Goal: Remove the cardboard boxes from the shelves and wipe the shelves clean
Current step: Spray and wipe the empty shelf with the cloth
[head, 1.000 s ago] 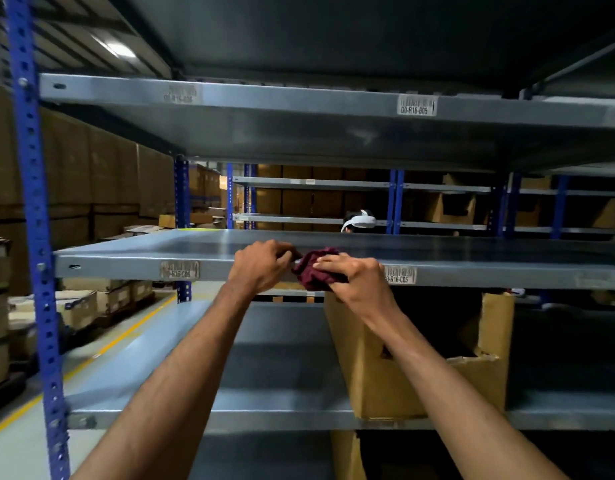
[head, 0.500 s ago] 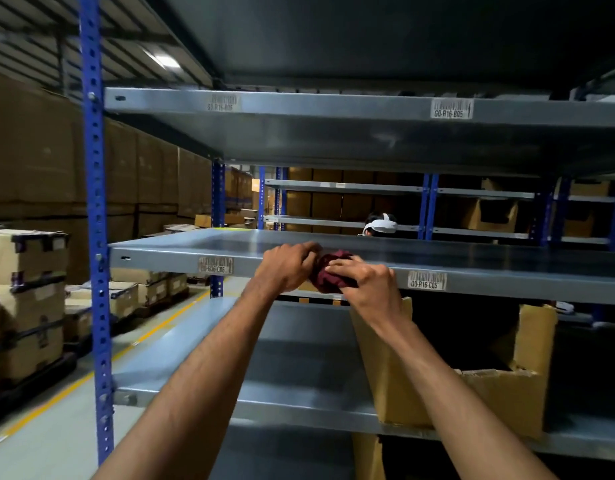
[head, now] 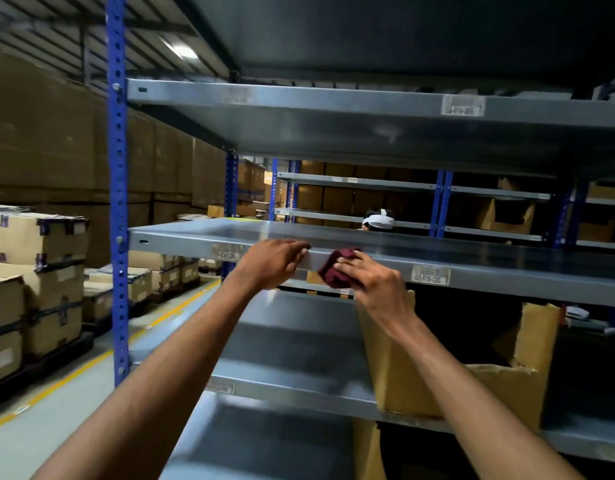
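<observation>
Stacking along the aisle at far left, taped cardboard cartons (head: 35,237) sit beside a perforated blue upright (head: 117,202). On the smooth grey metal shelf (head: 195,242), the left hand (head: 276,259) rests its straight fingers on the front lip, holding nothing; just right, the right hand (head: 371,284) pinches a crumpled maroon cloth (head: 337,268) against that edge. Below right, an open, torn cardboard box (head: 437,386) stands on the lower shelf (head: 292,379), its contents hidden.
</observation>
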A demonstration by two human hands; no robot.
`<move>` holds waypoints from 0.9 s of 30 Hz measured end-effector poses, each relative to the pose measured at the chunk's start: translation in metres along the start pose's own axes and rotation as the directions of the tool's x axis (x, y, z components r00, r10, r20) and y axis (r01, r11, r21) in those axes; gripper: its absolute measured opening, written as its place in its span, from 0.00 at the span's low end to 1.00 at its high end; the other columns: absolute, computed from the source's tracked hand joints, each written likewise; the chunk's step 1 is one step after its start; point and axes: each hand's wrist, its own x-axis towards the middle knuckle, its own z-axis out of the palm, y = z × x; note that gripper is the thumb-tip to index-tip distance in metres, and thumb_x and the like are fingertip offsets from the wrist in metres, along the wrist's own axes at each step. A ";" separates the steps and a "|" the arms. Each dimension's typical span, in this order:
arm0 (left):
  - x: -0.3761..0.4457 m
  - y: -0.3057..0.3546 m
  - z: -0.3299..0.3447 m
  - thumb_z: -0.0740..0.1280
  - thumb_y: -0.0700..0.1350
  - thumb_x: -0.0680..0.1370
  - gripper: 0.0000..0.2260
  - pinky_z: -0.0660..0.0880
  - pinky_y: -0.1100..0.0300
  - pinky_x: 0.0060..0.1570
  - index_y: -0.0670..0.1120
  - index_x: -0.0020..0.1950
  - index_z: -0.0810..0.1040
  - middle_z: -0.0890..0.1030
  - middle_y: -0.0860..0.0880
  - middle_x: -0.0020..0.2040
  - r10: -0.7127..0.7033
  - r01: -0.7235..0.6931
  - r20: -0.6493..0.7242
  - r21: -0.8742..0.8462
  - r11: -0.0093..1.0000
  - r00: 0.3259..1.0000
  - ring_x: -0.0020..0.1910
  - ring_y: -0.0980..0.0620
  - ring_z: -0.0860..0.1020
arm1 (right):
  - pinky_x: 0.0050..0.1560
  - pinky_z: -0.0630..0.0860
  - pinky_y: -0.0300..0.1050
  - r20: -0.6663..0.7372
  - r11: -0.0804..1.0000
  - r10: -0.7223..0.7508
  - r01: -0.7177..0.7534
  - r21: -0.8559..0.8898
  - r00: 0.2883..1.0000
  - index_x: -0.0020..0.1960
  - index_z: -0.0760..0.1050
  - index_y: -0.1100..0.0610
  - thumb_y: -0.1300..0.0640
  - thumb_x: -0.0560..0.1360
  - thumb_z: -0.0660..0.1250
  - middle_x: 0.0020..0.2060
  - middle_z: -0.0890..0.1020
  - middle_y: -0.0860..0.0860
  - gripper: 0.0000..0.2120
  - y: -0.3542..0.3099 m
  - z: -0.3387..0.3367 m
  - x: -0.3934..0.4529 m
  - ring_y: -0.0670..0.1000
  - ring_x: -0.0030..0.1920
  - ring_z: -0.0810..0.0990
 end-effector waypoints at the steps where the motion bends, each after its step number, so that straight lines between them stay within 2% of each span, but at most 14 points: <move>1: -0.005 -0.002 0.001 0.52 0.54 0.85 0.20 0.74 0.52 0.60 0.49 0.72 0.74 0.78 0.47 0.68 -0.035 0.035 -0.005 -0.038 0.999 0.999 0.64 0.48 0.77 | 0.52 0.83 0.55 -0.053 0.999 0.036 -0.037 -0.011 0.998 0.58 0.84 0.54 0.70 0.60 0.80 0.56 0.85 0.51 0.28 0.000 0.003 -0.004 0.57 0.61 0.82; 2: -0.007 0.000 0.001 0.52 0.53 0.84 0.21 0.73 0.53 0.61 0.47 0.72 0.74 0.78 0.46 0.68 -0.075 0.074 -0.004 -0.111 0.991 0.997 0.63 0.48 0.77 | 0.50 0.83 0.55 -0.093 0.997 0.070 -0.073 -0.029 0.993 0.58 0.84 0.55 0.71 0.59 0.80 0.55 0.85 0.51 0.29 -0.005 0.008 -0.005 0.59 0.60 0.82; 4: -0.004 0.012 -0.005 0.50 0.55 0.83 0.24 0.73 0.58 0.50 0.44 0.64 0.80 0.82 0.43 0.59 -0.159 0.168 0.055 -0.261 0.950 0.986 0.51 0.49 0.78 | 0.47 0.83 0.55 -0.096 0.995 0.088 -0.091 -0.033 0.992 0.56 0.84 0.57 0.72 0.58 0.79 0.53 0.86 0.53 0.28 -0.028 0.024 0.005 0.60 0.58 0.83; 5: -0.001 0.017 -0.010 0.50 0.57 0.84 0.25 0.72 0.59 0.46 0.44 0.58 0.81 0.83 0.42 0.52 -0.191 0.212 0.098 -0.299 0.930 0.977 0.45 0.52 0.77 | 0.46 0.84 0.55 -0.062 0.997 0.082 -0.082 -0.002 0.995 0.56 0.84 0.57 0.71 0.60 0.78 0.53 0.86 0.53 0.25 -0.043 0.031 0.013 0.60 0.58 0.83; 7: 0.001 0.019 -0.023 0.51 0.60 0.85 0.23 0.70 0.60 0.42 0.47 0.49 0.79 0.80 0.46 0.47 -0.234 0.285 0.185 -0.327 0.901 0.954 0.40 0.57 0.75 | 0.43 0.84 0.55 0.030 0.997 0.047 -0.049 0.055 0.998 0.56 0.83 0.57 0.66 0.68 0.75 0.52 0.85 0.54 0.17 -0.066 0.044 0.027 0.58 0.57 0.82; 9: -0.003 0.009 -0.036 0.50 0.63 0.83 0.25 0.69 0.60 0.42 0.48 0.52 0.80 0.81 0.46 0.49 -0.226 0.282 0.209 -0.300 0.911 0.951 0.44 0.54 0.77 | 0.44 0.84 0.56 0.047 0.999 -0.008 0.006 0.042 0.999 0.58 0.83 0.58 0.67 0.69 0.74 0.52 0.85 0.55 0.17 -0.068 0.050 0.030 0.59 0.57 0.82; 11: -0.014 -0.014 -0.049 0.50 0.63 0.83 0.26 0.71 0.58 0.45 0.48 0.60 0.81 0.83 0.47 0.54 -0.244 0.277 0.159 -0.233 0.932 0.957 0.49 0.51 0.79 | 0.47 0.84 0.57 0.021 1.000 -0.022 0.022 0.007 1.000 0.60 0.82 0.57 0.70 0.66 0.75 0.56 0.84 0.54 0.23 -0.057 0.049 0.024 0.59 0.62 0.81; 14: -0.045 -0.062 -0.059 0.53 0.60 0.84 0.23 0.72 0.55 0.51 0.48 0.64 0.79 0.82 0.47 0.58 -0.373 0.378 0.063 -0.141 0.915 0.926 0.55 0.47 0.79 | 0.53 0.82 0.61 -0.087 0.997 0.061 -0.064 -0.037 0.994 0.67 0.78 0.58 0.73 0.65 0.76 0.63 0.81 0.54 0.32 -0.042 0.053 0.008 0.61 0.66 0.77; 16: -0.061 -0.082 -0.057 0.52 0.57 0.84 0.23 0.71 0.52 0.60 0.45 0.66 0.78 0.79 0.43 0.65 -0.389 0.391 0.050 -0.052 0.919 0.920 0.63 0.44 0.77 | 0.59 0.77 0.64 -0.140 0.992 0.105 -0.113 -0.055 0.985 0.68 0.76 0.62 0.75 0.64 0.75 0.64 0.80 0.58 0.33 -0.054 0.061 0.010 0.64 0.66 0.77; 18: -0.064 -0.086 -0.052 0.51 0.56 0.83 0.24 0.65 0.49 0.68 0.43 0.67 0.77 0.77 0.43 0.68 -0.400 0.402 0.048 -0.039 0.915 0.915 0.68 0.44 0.73 | 0.66 0.69 0.62 -0.119 0.996 0.067 -0.073 -0.054 0.991 0.69 0.75 0.63 0.74 0.65 0.74 0.66 0.79 0.59 0.33 -0.074 0.073 0.025 0.64 0.68 0.75; 20: -0.059 -0.084 -0.050 0.50 0.57 0.81 0.26 0.71 0.49 0.63 0.45 0.63 0.80 0.80 0.43 0.64 -0.412 0.413 0.024 -0.043 0.910 0.911 0.63 0.42 0.76 | 0.70 0.63 0.58 -0.065 1.000 -0.002 0.001 -0.018 0.998 0.70 0.74 0.61 0.72 0.67 0.75 0.67 0.78 0.57 0.32 -0.096 0.085 0.042 0.61 0.71 0.72; 24: -0.056 -0.096 -0.052 0.54 0.55 0.79 0.22 0.76 0.50 0.55 0.49 0.65 0.80 0.83 0.44 0.61 -0.422 0.424 0.043 -0.105 0.899 0.906 0.57 0.43 0.80 | 0.67 0.73 0.60 -0.006 0.998 -0.047 0.048 0.050 0.999 0.68 0.76 0.60 0.71 0.68 0.75 0.66 0.79 0.54 0.30 -0.097 0.092 0.052 0.60 0.71 0.72; 27: -0.060 -0.106 -0.046 0.56 0.52 0.82 0.18 0.76 0.49 0.53 0.48 0.63 0.81 0.83 0.43 0.59 -0.360 0.357 -0.006 -0.120 0.926 0.933 0.56 0.41 0.79 | 0.69 0.69 0.58 -0.092 0.998 -0.057 0.059 0.019 0.994 0.68 0.77 0.59 0.72 0.64 0.77 0.65 0.80 0.54 0.32 -0.084 0.096 0.035 0.60 0.70 0.74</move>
